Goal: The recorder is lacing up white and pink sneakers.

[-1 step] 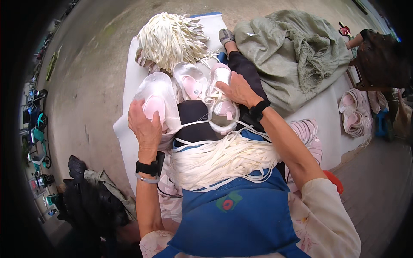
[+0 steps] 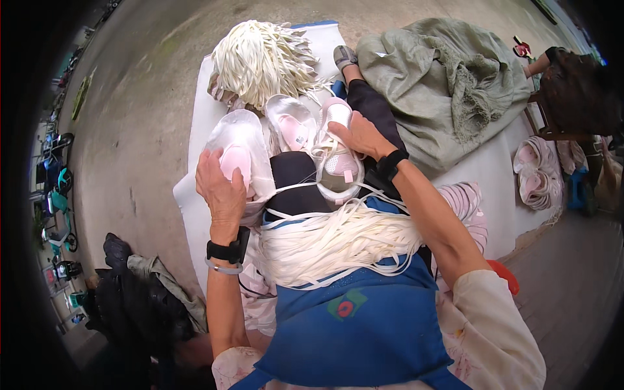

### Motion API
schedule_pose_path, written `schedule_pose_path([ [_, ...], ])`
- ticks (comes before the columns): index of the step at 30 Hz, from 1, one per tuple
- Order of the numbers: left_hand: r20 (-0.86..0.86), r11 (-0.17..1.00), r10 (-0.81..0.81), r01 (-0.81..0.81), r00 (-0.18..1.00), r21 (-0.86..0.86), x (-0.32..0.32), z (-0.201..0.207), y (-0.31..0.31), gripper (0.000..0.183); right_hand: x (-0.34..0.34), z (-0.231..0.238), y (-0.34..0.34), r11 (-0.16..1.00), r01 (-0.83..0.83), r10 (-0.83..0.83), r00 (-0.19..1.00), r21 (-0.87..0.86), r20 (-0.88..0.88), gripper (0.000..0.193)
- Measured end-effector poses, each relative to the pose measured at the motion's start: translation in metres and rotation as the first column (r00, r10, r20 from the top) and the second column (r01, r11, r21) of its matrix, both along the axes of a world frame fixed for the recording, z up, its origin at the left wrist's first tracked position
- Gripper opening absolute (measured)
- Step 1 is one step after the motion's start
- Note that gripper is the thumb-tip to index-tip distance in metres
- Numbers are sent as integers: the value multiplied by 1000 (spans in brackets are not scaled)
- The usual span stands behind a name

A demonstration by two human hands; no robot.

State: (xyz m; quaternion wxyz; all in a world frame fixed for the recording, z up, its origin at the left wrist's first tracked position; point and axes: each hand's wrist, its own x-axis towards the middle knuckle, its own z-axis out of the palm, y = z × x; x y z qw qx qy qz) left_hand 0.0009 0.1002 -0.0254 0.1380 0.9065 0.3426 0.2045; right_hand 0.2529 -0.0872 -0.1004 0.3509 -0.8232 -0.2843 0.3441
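Note:
My right hand point(image 2: 367, 135) is closed on the upper part of a pink-and-white shoe upper point(image 2: 338, 161), with a white lace running across it. My left hand point(image 2: 221, 185) curls over a pale shoe upper with a pink lining point(image 2: 239, 140), thumb and fingers bent on it. Another pale upper with a pink inside point(image 2: 290, 127) lies between them. A thick bundle of cream laces point(image 2: 341, 237) is spread over my lap on a blue apron point(image 2: 357, 338). One lace stretches from the bundle toward the held upper.
Farther off, a heap of cream laces point(image 2: 263, 62) lies on a white sheet point(image 2: 201, 123). A large grey-green sack point(image 2: 442, 91) sits at the far right. Stacked pink uppers point(image 2: 538, 172) stand beyond it. Dark clothing point(image 2: 140, 299) lies at the left.

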Motion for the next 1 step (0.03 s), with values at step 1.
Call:
schedule_pose_path([
  [1, -66, 1000, 19, -18, 998, 17, -3, -5, 3, 52, 11, -15, 4, 998, -2, -17, 953, -63, -304, 83],
])
